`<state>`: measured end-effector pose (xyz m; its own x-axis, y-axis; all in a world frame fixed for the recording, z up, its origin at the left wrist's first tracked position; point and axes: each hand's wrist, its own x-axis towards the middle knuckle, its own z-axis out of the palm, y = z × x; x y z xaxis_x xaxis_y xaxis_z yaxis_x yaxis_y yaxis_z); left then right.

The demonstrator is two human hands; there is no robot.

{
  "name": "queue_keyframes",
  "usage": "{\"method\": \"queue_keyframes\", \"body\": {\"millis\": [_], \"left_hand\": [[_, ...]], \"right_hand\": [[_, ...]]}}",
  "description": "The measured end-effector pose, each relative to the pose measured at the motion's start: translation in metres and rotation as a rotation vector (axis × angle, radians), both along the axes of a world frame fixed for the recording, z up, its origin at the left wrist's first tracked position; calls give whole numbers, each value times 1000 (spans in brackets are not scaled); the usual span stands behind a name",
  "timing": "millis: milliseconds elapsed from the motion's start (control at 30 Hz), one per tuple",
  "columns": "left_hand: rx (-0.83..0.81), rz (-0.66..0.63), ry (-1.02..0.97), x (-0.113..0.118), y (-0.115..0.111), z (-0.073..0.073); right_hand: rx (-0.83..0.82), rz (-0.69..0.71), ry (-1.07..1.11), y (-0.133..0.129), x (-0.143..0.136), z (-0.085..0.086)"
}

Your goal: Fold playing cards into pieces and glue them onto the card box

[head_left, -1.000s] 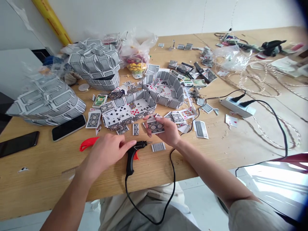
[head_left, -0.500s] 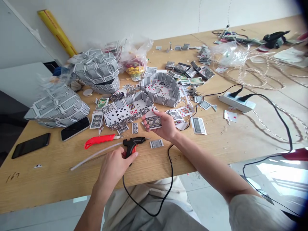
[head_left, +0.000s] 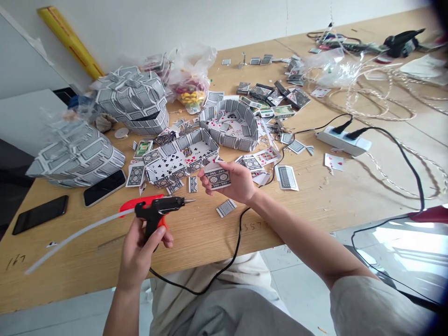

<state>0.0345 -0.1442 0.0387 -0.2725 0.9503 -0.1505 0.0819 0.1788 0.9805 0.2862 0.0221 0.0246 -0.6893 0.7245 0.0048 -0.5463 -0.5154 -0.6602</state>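
A black glue gun (head_left: 157, 210) with an orange trigger is held up in my left hand (head_left: 142, 247), its nozzle pointing right and a long white glue stick trailing from its back. My right hand (head_left: 238, 182) is closed on a patterned playing card (head_left: 219, 178), held at the front right corner of a long open box made of cards (head_left: 168, 168). Behind that stands a second, curved card box (head_left: 241, 140). A small folded card piece (head_left: 226, 208) lies on the table below my right hand. The glue gun partly covers a red cutter (head_left: 140, 202).
Two phones (head_left: 41, 214) (head_left: 105, 187) and two large card-covered boxes (head_left: 79, 154) (head_left: 133, 100) are at the left. The gun's black cable loops near my lap toward a white power strip (head_left: 343, 141). Loose cards and rope lie around.
My left hand has lifted the glue gun off the table and moved it left, with the glue stick. The small card piece has turned. My right hand still holds its card.
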Motion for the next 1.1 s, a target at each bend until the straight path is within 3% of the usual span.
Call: {"method": "queue_keyframes", "body": {"millis": [67,233,467,600,767,900,1100], "left_hand": [[36,25,-48,-4,-3,-4],[55,-69,-154,-9,-2,-14],[94,-169,-149,-6,1,-19],[80,-180,-88,4,2,-10],[53,-338,114,13,3,6],[35,-558,98,16,7,7],[13,-619,201,29,12,7]], "right_hand": [[-23,19,7,1,0,0],[2,53,-14,1,-1,-6],[124,174,-118,-9,-10,-9],[184,218,-166,-15,-14,-10],[270,292,-240,-22,-17,-10],[336,312,-266,-27,-18,-9],[469,242,-313,-28,-16,-9]]}}
